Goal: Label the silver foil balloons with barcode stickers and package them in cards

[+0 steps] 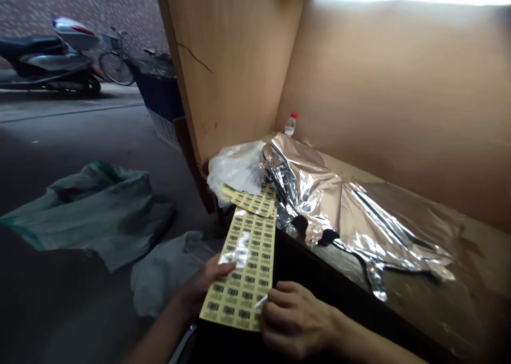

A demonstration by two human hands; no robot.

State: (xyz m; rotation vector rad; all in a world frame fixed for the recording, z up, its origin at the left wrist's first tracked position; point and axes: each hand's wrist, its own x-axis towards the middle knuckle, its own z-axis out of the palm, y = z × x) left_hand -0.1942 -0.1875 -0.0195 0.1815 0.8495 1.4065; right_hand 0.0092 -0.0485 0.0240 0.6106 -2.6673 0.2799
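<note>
A long yellow sheet of barcode labels (pixel 249 271) slopes down toward me from the table edge. My left hand (pixel 207 279) grips its left side, thumb on top and the other fingers hidden underneath. At the sheet's lower right edge my right hand (pixel 289 319) is closed, with a thin white strip (pixel 261 301) showing at its fingertips. Whether that strip is a label or a tool I cannot tell. More yellow label sheets (pixel 253 200) lie just beyond, under a white plastic bag (pixel 239 167).
Shiny silver foil bags (pixel 331 204) spread over the table on the right. A red-capped bottle (pixel 291 125) stands at the back by wooden panels (pixel 235 60). Plastic sacks (pixel 99 209) lie on the floor at left, with a scooter (pixel 51 60) and a bicycle (pixel 120 60) farther off.
</note>
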